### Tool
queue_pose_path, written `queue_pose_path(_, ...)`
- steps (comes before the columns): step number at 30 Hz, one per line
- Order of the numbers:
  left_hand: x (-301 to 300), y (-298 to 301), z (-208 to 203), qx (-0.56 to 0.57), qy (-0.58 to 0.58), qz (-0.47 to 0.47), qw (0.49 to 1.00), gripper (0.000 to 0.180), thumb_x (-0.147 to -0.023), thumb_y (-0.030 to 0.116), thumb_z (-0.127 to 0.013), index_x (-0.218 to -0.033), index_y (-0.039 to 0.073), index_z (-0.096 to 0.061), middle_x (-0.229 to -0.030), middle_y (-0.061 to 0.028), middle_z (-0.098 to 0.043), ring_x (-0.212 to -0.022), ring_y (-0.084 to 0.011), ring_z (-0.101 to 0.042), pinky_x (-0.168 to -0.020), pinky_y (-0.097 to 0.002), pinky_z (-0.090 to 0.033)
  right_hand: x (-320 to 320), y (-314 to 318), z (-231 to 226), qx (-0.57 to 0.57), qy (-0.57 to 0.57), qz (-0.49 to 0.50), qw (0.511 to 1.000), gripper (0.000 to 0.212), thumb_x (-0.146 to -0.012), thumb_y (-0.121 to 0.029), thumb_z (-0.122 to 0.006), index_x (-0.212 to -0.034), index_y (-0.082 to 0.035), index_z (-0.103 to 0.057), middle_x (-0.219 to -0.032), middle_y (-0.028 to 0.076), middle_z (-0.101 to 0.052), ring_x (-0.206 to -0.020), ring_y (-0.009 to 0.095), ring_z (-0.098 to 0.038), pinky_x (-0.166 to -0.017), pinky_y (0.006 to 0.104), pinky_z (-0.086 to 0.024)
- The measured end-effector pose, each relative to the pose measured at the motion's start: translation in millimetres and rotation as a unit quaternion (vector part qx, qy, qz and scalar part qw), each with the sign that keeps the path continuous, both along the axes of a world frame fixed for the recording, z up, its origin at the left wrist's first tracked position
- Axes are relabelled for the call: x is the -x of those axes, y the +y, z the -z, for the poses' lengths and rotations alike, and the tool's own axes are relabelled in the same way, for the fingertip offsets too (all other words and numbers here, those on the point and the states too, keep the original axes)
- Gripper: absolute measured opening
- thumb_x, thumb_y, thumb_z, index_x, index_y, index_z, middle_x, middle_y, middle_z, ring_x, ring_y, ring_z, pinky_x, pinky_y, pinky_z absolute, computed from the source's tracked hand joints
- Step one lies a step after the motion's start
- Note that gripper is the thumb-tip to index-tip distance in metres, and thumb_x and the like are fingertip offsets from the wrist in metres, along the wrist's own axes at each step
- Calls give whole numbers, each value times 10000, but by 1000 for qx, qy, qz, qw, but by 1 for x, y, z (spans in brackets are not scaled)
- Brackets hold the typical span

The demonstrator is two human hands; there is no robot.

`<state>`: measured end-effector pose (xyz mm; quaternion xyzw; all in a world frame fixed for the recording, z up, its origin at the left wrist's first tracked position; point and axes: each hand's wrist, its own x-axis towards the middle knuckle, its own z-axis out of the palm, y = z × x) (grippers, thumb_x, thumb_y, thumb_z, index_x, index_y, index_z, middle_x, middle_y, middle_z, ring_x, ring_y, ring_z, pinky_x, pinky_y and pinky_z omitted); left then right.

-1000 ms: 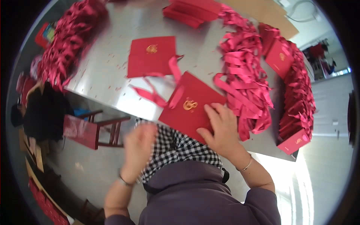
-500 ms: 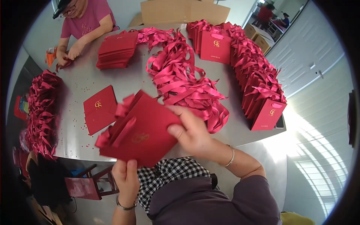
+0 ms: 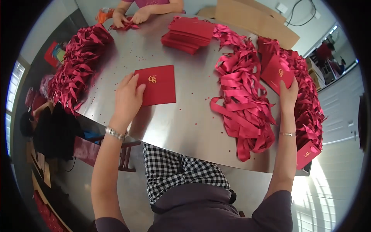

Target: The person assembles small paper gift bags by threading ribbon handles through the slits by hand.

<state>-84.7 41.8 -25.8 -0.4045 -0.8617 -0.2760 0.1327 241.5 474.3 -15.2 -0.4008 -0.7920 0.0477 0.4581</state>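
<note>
My left hand [image 3: 129,94] grips the left edge of a flat red paper gift bag [image 3: 160,89] with a gold emblem, its thumb near the emblem. This bag lies on or just above the metal table [image 3: 185,127]. Farther right, my right hand [image 3: 289,94] is closed on the lower right corner of another red gift bag [image 3: 274,71], thumb on its front. That bag stands at the near end of a short row of ribbon-handled bags. Between my hands, a long heap of loose pink-red satin ribbons [image 3: 247,100] covers the table.
A stack of flat red bags [image 3: 189,33] sits at the far side. Ribboned bags line the left edge [image 3: 83,58] and right edge [image 3: 305,89]. Across the table a person's hands [image 3: 133,17] handle red material. Small red dots are scattered about. A stool [image 3: 87,150] stands lower left.
My hands have moved apart. The ribboned bags held between them have gone to the row on the right with my right hand; my left hand has taken hold of the flat bag. The view has shifted left.
</note>
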Motion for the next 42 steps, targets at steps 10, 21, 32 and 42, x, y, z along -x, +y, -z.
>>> queue_pose_path(10,32,50,3,177,-4,-8,984,337,-938,308,-583,-1178,75,-623,-1197,-113,-604,-1190,-301,-533,-1032,-549,-329,101,-210,-31,2,-394,-263,880,329,-795,-337,-675,-869,-16,-663,-822,134,-658,-832,326,-631,-729,441,-509)
queue_pose_path(21,-64,-15,-6,-8,-88,47,995,299,-684,45,-769,-880,-17,-551,-883,-174,-601,-827,-376,-585,-721,-432,-473,67,-248,-9,-103,-304,-363,875,77,-798,-180,-645,-799,-104,-631,-756,23,-624,-805,225,-547,-788,407,-342)
queue_pose_path(32,-85,-13,-28,97,-256,20,962,298,-728,75,-724,-1005,-2,-645,-939,-169,-672,-895,-306,-646,-794,-388,-506,85,-263,0,-71,-294,-380,874,104,-778,-183,-706,-816,-104,-648,-786,56,-645,-772,233,-609,-717,386,-393)
queue_pose_path(42,-82,-17,-16,22,-398,62,915,257,-748,78,-702,-992,-1,-679,-864,-125,-695,-797,-234,-659,-731,-350,-523,118,-306,-11,88,-144,-470,866,87,-858,-110,-662,-872,-30,-629,-793,137,-664,-727,310,-655,-622,405,-509)
